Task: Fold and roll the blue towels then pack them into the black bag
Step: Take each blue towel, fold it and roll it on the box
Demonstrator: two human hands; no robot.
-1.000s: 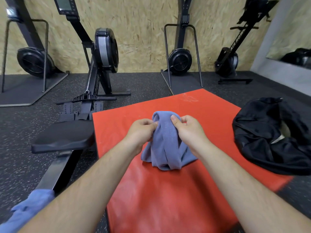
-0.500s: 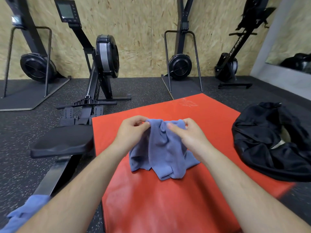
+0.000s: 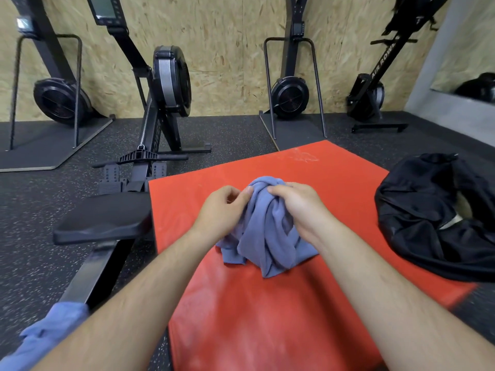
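The left hand (image 3: 225, 207) and right hand (image 3: 297, 210) both have fingers curled on the top of a bunched blue towel (image 3: 267, 236) resting on the red mat (image 3: 334, 188), so folding looks barely begun; next it likely needs spreading flat, with the black bag (image 3: 428, 210) lying to the right

**One head-worn view, aimed forward and down**

You have a single wide-angle camera, worn on your head. It looks down at close range on your left hand (image 3: 222, 210) and right hand (image 3: 300, 207), at mid-frame around the blue towel (image 3: 265, 236) on the red mat (image 3: 267, 317). The black bag (image 3: 442, 210) sits at the right edge. A rowing machine (image 3: 166, 81) and the chipboard wall (image 3: 227, 36) fill the far top.
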